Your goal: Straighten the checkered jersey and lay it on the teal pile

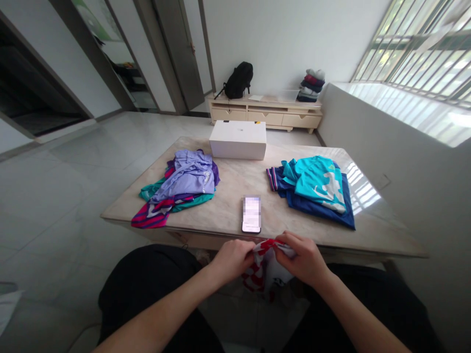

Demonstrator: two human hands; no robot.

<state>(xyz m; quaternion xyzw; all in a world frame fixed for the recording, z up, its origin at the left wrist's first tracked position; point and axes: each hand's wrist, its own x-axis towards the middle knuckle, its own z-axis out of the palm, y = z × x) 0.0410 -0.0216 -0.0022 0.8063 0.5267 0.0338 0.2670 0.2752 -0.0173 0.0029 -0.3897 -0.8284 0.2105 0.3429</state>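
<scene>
Left grip point(235, 257) and right grip point(303, 259) both pinched on one red-and-white garment point(272, 269), hanging at near edge of bench point(231, 184). One phone point(251, 214) between garment and one white box point(238, 148); two clothing piles point(318, 184) flank phone. Behind: one backpack point(239, 81).

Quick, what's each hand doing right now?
Left hand: closed, holding the red-and-white cloth.
Right hand: closed, holding it too.

Gap between lilac pile point(193, 174) and turquoise pile point(309, 181); obstacles: phone point(251, 214), box point(238, 141).

Forearms point(172, 308) angled inward, fingers point(292, 240) pinched
</scene>
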